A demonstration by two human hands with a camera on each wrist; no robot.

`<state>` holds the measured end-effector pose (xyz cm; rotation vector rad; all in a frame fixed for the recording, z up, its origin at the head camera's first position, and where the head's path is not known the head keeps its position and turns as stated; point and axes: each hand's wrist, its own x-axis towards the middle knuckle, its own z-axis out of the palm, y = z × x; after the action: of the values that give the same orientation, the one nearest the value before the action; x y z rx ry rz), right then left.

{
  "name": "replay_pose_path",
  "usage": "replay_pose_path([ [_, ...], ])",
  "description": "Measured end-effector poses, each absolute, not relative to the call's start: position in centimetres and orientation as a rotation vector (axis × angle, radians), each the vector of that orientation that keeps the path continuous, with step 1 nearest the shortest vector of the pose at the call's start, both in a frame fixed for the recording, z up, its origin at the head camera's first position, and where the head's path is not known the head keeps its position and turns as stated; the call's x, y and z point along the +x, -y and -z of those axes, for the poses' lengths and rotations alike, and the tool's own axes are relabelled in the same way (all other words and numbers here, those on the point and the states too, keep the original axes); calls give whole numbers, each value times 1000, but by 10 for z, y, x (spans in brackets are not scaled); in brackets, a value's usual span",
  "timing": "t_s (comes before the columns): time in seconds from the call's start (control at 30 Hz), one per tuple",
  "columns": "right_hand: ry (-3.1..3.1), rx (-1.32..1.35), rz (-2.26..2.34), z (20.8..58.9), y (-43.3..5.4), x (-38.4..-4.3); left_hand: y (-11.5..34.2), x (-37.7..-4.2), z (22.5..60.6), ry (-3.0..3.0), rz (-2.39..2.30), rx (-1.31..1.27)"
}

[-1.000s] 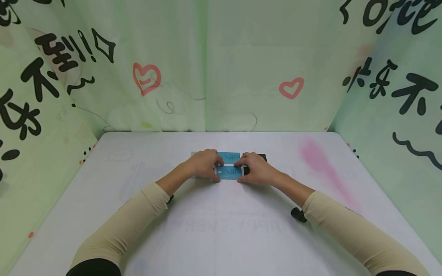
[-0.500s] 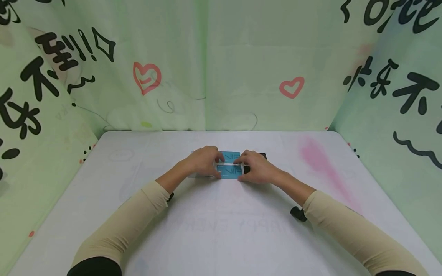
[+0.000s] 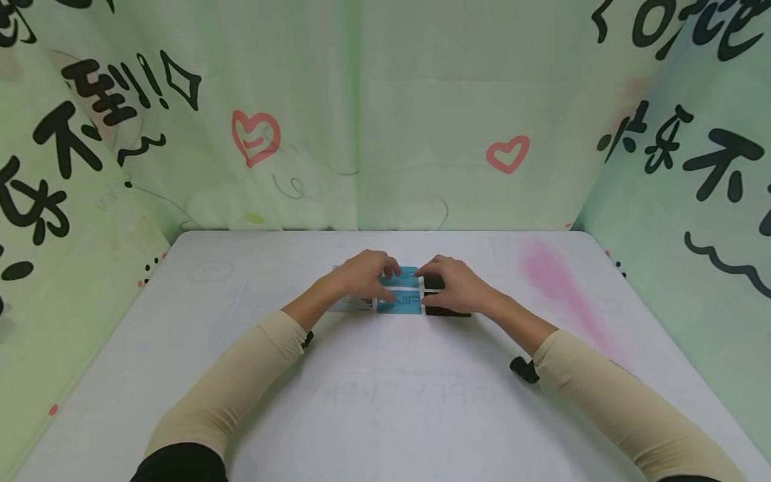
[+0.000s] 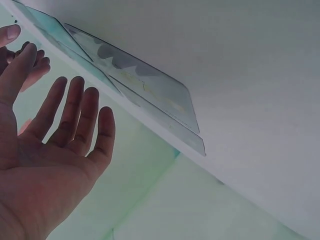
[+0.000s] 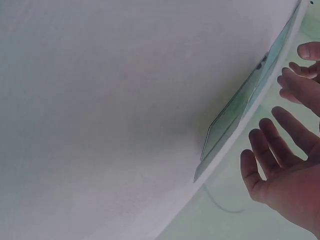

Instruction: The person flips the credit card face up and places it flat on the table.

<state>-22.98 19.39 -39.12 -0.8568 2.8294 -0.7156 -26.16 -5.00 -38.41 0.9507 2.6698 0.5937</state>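
Two blue cards lettered VIP lie in the middle of a two-row block on the table, the front one (image 3: 399, 304) and the back one (image 3: 407, 274). To their right are a front black card (image 3: 448, 312) and a back black card (image 3: 432, 282). On the left lies a pale printed card (image 3: 351, 304); in the left wrist view it has a second pale card (image 4: 167, 117) alongside. My left hand (image 3: 367, 273) hovers over the left and blue cards, fingers loosely bent and holding nothing. My right hand (image 3: 458, 284) hovers over the black cards, also holding nothing.
The white table (image 3: 385, 402) has a pink smear at the right. Green curtains (image 3: 391, 134) with black writing and red hearts stand behind and on both sides. A small black device (image 3: 524, 369) sits beneath the right wrist.
Both hands have lifted off the cards and their fingers have spread. The left has shifted slightly right, and the right has moved slightly right, uncovering more of the black cards.
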Motion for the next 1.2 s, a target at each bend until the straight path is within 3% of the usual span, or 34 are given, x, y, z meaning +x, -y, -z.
replay_pose_path([
  [1.2,-2895,-616,704,397,-249,-260,-11,-294,384,-2648,-552,1051],
])
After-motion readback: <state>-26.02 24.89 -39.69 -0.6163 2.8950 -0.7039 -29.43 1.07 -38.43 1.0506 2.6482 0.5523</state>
